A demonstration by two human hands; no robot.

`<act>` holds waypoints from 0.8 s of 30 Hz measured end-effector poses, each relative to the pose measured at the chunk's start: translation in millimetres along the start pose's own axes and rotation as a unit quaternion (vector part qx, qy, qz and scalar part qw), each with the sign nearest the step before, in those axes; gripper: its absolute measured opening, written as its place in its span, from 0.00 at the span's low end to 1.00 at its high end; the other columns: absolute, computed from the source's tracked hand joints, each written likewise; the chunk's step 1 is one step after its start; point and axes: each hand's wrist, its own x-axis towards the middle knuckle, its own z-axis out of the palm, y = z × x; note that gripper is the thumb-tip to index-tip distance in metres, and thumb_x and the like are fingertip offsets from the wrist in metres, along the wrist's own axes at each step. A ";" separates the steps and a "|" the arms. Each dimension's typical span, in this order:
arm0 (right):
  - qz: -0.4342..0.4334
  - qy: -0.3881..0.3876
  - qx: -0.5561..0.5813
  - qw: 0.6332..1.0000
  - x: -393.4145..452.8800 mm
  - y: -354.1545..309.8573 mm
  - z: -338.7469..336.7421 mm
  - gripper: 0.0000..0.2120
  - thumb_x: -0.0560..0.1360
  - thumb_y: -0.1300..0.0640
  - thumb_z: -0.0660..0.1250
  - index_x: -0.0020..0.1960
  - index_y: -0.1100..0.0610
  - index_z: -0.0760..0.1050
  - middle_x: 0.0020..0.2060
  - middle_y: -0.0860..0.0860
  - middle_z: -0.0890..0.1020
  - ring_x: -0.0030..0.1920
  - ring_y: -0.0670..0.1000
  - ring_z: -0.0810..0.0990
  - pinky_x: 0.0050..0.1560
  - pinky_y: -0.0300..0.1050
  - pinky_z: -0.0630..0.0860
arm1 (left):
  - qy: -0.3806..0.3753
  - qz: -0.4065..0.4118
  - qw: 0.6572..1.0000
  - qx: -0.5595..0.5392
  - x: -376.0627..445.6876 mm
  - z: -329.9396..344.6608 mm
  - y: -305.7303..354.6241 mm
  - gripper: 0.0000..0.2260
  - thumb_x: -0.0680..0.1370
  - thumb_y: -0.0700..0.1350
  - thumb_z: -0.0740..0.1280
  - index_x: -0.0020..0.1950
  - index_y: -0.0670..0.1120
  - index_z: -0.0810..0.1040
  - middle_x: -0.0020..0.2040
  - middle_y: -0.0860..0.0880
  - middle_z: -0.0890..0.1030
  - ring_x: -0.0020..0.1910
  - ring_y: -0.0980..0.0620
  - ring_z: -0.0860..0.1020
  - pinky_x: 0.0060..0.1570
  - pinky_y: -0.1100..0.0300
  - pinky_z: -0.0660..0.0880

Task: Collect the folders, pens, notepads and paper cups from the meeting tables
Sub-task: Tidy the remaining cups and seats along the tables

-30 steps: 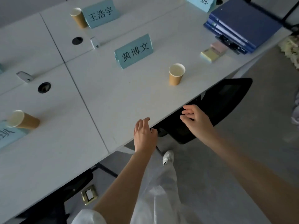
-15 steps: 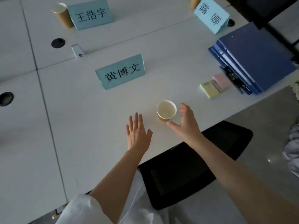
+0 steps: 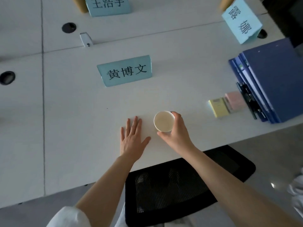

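Note:
A paper cup point(image 3: 164, 120) stands near the front edge of the white table point(image 3: 73, 112). My right hand point(image 3: 176, 133) grips it, thumb at the near side and fingers curled round the far side. My left hand point(image 3: 132, 138) lies flat on the table just left of the cup, fingers straight. At the right, a stack of blue folders point(image 3: 275, 77) lies with black pens point(image 3: 248, 99) along its left edge. A yellow notepad point(image 3: 218, 107) and a pink notepad point(image 3: 235, 100) sit beside them. Two more paper cups point(image 3: 81, 4) point(image 3: 224, 4) peek in at the top edge.
Three light blue name cards stand on the table: one at the centre point(image 3: 125, 71), one at top centre point(image 3: 108, 4), one at top right point(image 3: 242, 22). Round cable holes point(image 3: 68, 27) and a small white clip point(image 3: 86, 39) lie at the back. A black chair point(image 3: 180, 182) sits under the table edge.
Both hands moved from the table edge onto the table. My right hand reached the cup and closed round it. My left hand settled flat beside it.

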 end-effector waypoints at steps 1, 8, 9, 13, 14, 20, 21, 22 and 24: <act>-0.006 -0.007 0.002 1.000 1.8 2.1 -4.8 0.37 0.67 0.58 0.76 0.70 0.63 0.62 0.63 0.56 0.71 0.65 0.55 0.70 0.62 0.39 0.64 | 0.010 -0.013 1.000 -0.010 0.5 1.1 3.5 0.34 0.80 0.60 0.58 0.80 0.50 0.47 0.80 0.56 0.43 0.78 0.53 0.36 0.75 0.50 0.36; -0.016 -0.004 0.015 1.000 41.3 16.1 -47.1 0.38 0.69 0.56 0.75 0.72 0.60 0.59 0.66 0.55 0.69 0.66 0.53 0.69 0.60 0.34 0.62 | 0.097 -0.125 0.984 -0.078 11.1 6.8 36.2 0.26 0.81 0.50 0.60 0.77 0.48 0.59 0.80 0.53 0.54 0.79 0.50 0.45 0.76 0.45 0.42; -0.017 0.000 0.012 1.000 49.1 15.9 -51.5 0.38 0.69 0.56 0.75 0.72 0.60 0.59 0.66 0.55 0.69 0.66 0.53 0.69 0.59 0.33 0.61 | 0.107 -0.146 0.980 -0.088 14.5 6.5 41.7 0.26 0.81 0.50 0.59 0.78 0.47 0.57 0.80 0.53 0.53 0.79 0.49 0.44 0.76 0.45 0.41; -0.035 0.010 0.002 0.999 98.2 13.7 -68.9 0.38 0.69 0.55 0.75 0.72 0.59 0.59 0.66 0.55 0.69 0.65 0.53 0.70 0.56 0.33 0.62 | 0.138 -0.187 0.969 -0.089 51.1 0.7 62.0 0.29 0.82 0.52 0.56 0.80 0.47 0.50 0.81 0.52 0.47 0.79 0.49 0.40 0.75 0.46 0.36; -0.036 0.011 0.002 0.999 111.0 11.1 -72.0 0.38 0.69 0.55 0.75 0.72 0.58 0.59 0.66 0.55 0.69 0.65 0.53 0.70 0.56 0.34 0.62 | 0.142 -0.193 0.966 -0.092 63.0 -3.1 65.7 0.29 0.82 0.52 0.56 0.80 0.47 0.49 0.81 0.51 0.47 0.79 0.49 0.40 0.75 0.46 0.36; -0.076 -0.007 -0.022 0.997 184.1 4.7 -66.9 0.37 0.70 0.54 0.74 0.72 0.58 0.59 0.66 0.55 0.69 0.64 0.53 0.70 0.54 0.34 0.63 | 0.174 -0.276 0.942 -0.081 110.0 2.5 80.1 0.32 0.80 0.56 0.54 0.80 0.46 0.48 0.81 0.52 0.48 0.79 0.50 0.43 0.76 0.44 0.39; -0.079 -0.010 -0.021 0.997 195.6 3.6 -62.9 0.37 0.70 0.53 0.74 0.72 0.58 0.59 0.66 0.55 0.69 0.64 0.53 0.70 0.55 0.34 0.63 | 0.180 -0.282 0.940 -0.073 111.6 5.9 80.4 0.32 0.79 0.57 0.54 0.80 0.46 0.49 0.81 0.52 0.49 0.79 0.50 0.43 0.76 0.44 0.39; -0.081 -0.012 -0.020 0.996 205.2 2.4 -60.2 0.37 0.70 0.53 0.74 0.72 0.58 0.59 0.66 0.55 0.69 0.64 0.53 0.71 0.55 0.35 0.64 | 0.183 -0.285 0.938 -0.067 111.5 8.6 81.1 0.33 0.78 0.57 0.54 0.80 0.46 0.49 0.81 0.52 0.49 0.79 0.50 0.43 0.76 0.44 0.39; -0.080 -0.018 -0.010 0.997 227.3 -1.1 -52.3 0.37 0.70 0.53 0.74 0.72 0.58 0.59 0.66 0.54 0.69 0.63 0.52 0.71 0.55 0.38 0.66 | 0.189 -0.288 0.937 -0.056 115.8 11.6 80.3 0.33 0.78 0.57 0.55 0.80 0.46 0.50 0.81 0.52 0.50 0.79 0.49 0.44 0.76 0.44 0.39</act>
